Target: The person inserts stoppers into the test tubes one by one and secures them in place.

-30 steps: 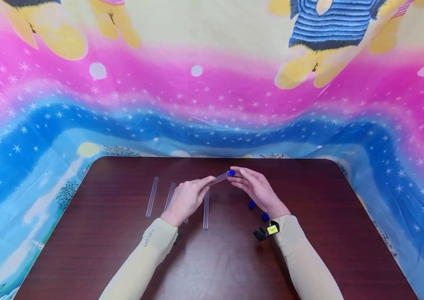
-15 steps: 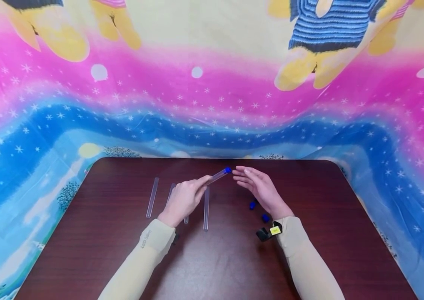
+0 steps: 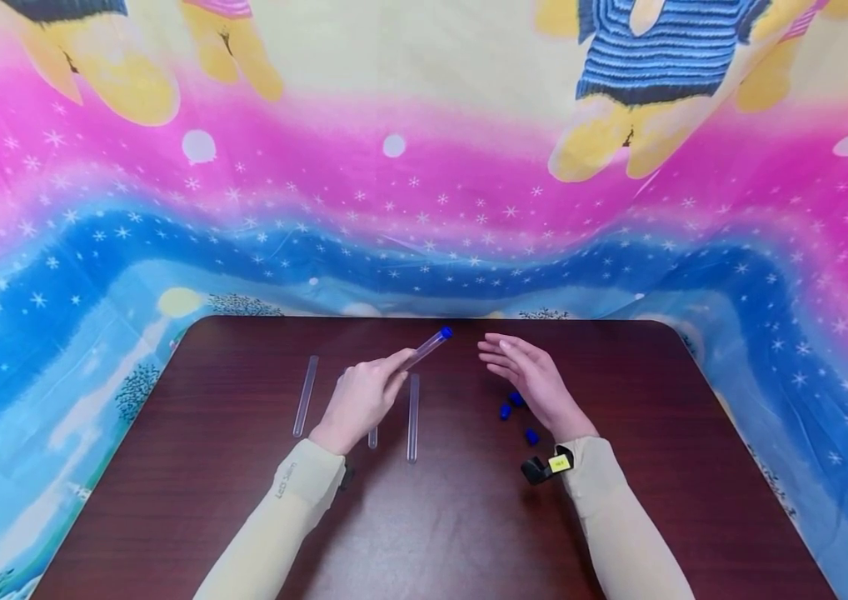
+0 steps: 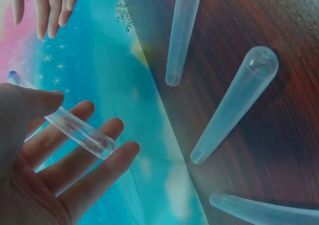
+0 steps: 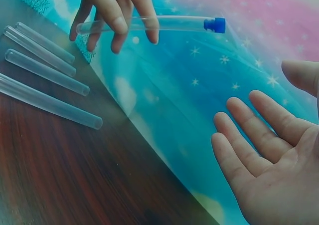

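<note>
"Tube point(image 5: 180, 23): where is it held?"
"Above the surface point(image 3: 439, 525), towards its far edge, pinched by the left hand point(image 3: 358, 406), topped with a blue cap point(image 5: 216, 25)."
"And the right hand point(image 3: 534, 381)?"
"Held apart, fingers extended, with three loose caps point(image 3: 505, 412) seen nearby. Four more tubes point(image 5: 48, 72) are laid between the left edge and the middle."

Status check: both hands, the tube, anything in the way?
Left hand holding tube, blue cap on its end. Right hand empty, fingers extended, apart from tube. Nothing visible between right hand and cap.
</note>
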A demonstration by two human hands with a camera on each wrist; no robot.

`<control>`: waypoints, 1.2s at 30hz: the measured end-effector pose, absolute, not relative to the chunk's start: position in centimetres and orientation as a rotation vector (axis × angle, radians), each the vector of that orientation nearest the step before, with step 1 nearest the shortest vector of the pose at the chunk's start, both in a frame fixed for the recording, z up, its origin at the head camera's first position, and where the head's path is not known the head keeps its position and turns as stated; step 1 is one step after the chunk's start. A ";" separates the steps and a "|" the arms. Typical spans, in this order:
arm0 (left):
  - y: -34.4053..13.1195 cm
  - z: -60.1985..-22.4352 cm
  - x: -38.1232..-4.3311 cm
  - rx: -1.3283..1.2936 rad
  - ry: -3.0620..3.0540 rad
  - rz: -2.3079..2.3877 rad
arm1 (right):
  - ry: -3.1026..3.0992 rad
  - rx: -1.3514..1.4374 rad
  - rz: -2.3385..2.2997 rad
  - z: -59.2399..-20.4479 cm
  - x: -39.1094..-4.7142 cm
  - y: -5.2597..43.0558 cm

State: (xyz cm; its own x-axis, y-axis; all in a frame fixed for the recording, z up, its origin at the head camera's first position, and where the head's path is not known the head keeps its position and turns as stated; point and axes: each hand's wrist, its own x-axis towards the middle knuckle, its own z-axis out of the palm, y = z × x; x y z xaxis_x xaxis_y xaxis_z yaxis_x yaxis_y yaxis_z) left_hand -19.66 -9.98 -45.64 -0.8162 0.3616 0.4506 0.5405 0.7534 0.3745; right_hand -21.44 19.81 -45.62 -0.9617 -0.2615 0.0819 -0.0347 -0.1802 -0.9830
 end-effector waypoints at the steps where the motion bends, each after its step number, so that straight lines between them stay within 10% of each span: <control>1: -10.0 -45.6 -19.7 -0.690 -2.603 -0.712 | 1.912 -0.346 -2.278 -45.6 -21.4 19.9; 36: -12.4 -45.8 -19.3 -0.575 -2.646 -0.767 | 1.981 -0.292 -2.275 -46.4 -21.0 22.2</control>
State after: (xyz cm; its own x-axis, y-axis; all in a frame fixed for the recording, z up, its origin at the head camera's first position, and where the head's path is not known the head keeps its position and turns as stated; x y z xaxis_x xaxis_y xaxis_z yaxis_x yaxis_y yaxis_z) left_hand -19.33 -12.36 -45.84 -0.8657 0.2863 0.4105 0.4615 0.7741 0.4334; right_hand -20.97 22.15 -46.40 -0.9754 -0.2087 0.0715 -0.0422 -0.1418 -0.9890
